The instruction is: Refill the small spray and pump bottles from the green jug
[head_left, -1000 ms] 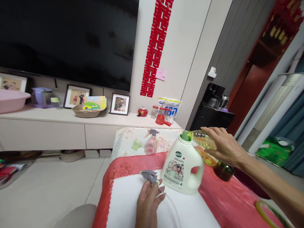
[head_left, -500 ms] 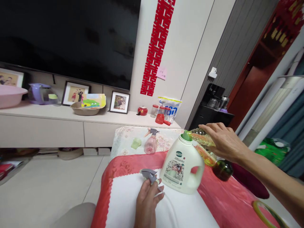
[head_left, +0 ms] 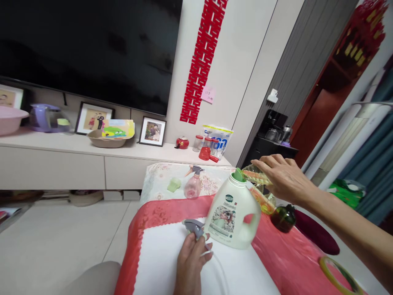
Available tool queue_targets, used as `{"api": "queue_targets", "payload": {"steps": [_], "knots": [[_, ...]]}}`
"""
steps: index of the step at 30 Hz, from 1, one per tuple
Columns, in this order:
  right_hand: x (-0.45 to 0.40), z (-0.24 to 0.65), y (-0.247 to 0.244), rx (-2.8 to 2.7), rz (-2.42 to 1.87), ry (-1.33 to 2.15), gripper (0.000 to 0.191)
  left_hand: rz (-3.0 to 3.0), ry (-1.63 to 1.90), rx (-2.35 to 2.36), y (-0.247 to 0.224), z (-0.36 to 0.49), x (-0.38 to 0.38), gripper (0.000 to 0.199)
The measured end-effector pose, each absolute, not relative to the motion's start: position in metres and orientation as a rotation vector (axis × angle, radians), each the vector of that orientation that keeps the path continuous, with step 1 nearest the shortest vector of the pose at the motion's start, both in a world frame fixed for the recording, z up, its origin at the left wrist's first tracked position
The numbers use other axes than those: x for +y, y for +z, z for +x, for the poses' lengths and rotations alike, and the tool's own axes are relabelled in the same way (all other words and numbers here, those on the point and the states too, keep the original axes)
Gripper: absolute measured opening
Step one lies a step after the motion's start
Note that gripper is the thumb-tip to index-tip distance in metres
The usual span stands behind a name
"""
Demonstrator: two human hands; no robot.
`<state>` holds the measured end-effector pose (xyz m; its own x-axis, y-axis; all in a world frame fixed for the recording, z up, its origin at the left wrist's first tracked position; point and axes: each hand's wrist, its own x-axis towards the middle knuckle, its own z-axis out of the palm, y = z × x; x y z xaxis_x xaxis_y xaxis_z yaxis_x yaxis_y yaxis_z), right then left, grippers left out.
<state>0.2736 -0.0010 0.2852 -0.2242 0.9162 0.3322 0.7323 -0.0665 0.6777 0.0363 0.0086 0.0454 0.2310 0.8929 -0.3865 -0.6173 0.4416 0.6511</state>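
My left hand (head_left: 193, 260) is closed around a grey spray trigger head (head_left: 194, 226), and its thin clear tube (head_left: 221, 264) hangs down over the white sheet. A large pale green detergent jug (head_left: 229, 221) stands uncapped and upright just beyond it, a green spout (head_left: 238, 175) in its mouth. My right hand (head_left: 284, 177) grips a clear ribbed bottle (head_left: 256, 177) holding yellowish liquid. That bottle lies tipped on its side, its neck at the spout. Whether liquid is flowing I cannot tell.
A dark green round bottle (head_left: 284, 218) and a roll of tape (head_left: 337, 275) lie on the right of the red cloth (head_left: 276, 256). Behind stand a pink spray bottle (head_left: 193, 187) and a light green piece (head_left: 174, 184). Red-lidded jars (head_left: 198, 143) line the cabinet.
The view has shifted slightly, so everything sits a little further left. Both hands keep their grips, and the tipped bottle stays at the jug's mouth.
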Motion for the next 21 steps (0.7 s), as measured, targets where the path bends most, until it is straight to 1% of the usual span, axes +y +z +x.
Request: {"api": "queue_targets", "payload": {"steps": [3,8,14,21], "knots": [[-0.001,0.271,0.288,1.969,1.759,1.196,0.075,0.405,1.07,0.812,0.045,0.037,0.008,0.059],[0.0,0.264,0.292,1.962,1.699,1.241,0.064,0.409,1.062,0.805,0.044,0.037,0.008,0.06],[0.0,0.253,0.297,1.945,1.614,1.304,0.06,0.41,1.063,0.796,0.042,0.038,0.007,0.059],[0.001,0.243,0.302,1.926,1.543,1.351,0.057,0.409,1.073,0.771,0.041,0.038,0.006,0.054]]}}
